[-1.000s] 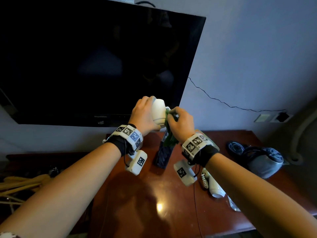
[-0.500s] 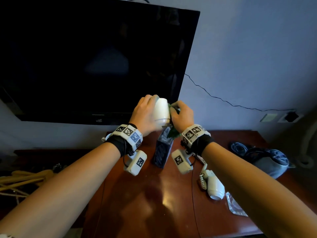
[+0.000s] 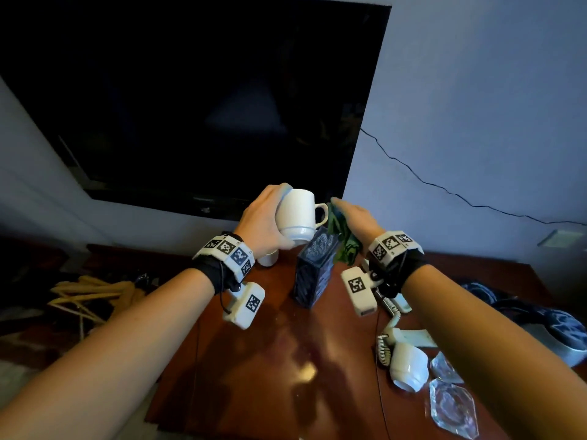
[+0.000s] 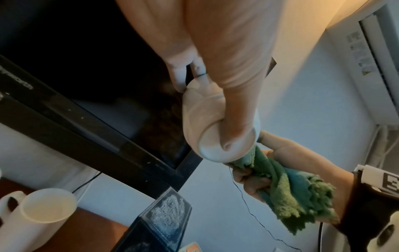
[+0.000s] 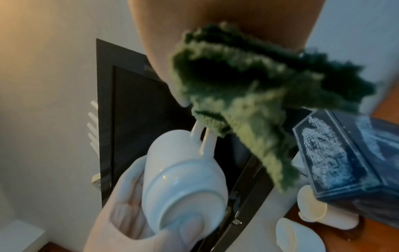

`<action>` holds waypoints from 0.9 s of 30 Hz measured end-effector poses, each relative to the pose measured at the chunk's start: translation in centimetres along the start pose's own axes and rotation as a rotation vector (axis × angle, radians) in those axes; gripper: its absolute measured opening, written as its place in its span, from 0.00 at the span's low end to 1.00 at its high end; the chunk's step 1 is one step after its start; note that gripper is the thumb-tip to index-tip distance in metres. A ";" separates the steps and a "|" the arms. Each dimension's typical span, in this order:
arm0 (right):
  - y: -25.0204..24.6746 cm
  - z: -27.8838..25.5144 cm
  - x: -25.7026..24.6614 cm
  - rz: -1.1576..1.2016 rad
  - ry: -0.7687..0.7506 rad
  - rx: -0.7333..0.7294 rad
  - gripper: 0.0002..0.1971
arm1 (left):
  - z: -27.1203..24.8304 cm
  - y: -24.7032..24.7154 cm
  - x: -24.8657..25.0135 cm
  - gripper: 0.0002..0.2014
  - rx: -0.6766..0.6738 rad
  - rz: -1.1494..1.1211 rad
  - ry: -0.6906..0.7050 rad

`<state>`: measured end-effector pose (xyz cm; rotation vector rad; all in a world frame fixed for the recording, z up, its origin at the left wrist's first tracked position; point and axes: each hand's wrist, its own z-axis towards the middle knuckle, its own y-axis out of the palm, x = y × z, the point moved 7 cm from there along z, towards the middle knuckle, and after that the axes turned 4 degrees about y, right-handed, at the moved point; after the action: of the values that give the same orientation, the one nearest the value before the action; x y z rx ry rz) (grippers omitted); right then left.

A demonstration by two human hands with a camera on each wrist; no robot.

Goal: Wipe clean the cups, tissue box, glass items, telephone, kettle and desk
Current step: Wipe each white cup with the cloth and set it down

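A dark television (image 3: 203,100) hangs on the wall above a reddish wooden desk (image 3: 279,369). At the desk's right edge sits a blue-patterned kettle (image 3: 559,328), partly behind the right forearm. A dark blue tissue box (image 3: 313,271) stands upright near the middle back of the desk. A white telephone (image 3: 409,338) with a coiled cord lies to the right of it, the handset nearest the camera, and two clear glass dishes (image 3: 452,404) lie just beside the handset.

The left hand (image 3: 265,217) holds a white cup (image 3: 298,215) in the air above the tissue box, tilted with its base toward the camera and its handle pointing right; the fingers wrap the body and the thumb presses on the base. The right hand (image 3: 355,219) grips a bunched green cloth (image 3: 341,236), fingers curled round it, and the cloth touches the cup at the handle. Another white cup (image 4: 38,211) stands on the desk to the left of the tissue box, partly hidden behind the left hand in the head view.
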<state>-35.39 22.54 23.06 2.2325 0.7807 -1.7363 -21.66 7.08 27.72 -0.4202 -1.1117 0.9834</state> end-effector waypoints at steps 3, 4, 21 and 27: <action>1.7 -0.5 -0.8 -0.069 -0.111 -0.134 0.14 | -0.9 -0.6 -0.3 0.50 0.012 0.004 -0.007; 2.0 -0.6 -1.0 -0.077 -0.137 -0.159 0.11 | -1.2 -0.7 -0.7 0.49 0.006 0.008 -0.018; 11.7 3.1 -0.9 -0.410 -0.291 -0.136 0.13 | -5.3 1.3 -12.8 0.55 -0.183 -0.170 -0.407; 16.1 5.7 0.2 -0.642 -0.189 -0.311 0.13 | -5.3 1.6 -18.1 0.58 -0.312 -0.442 -0.442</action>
<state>-31.67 6.45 18.74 1.6816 1.7171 -1.8592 -19.46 -6.09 14.30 -0.1898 -1.6844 0.5188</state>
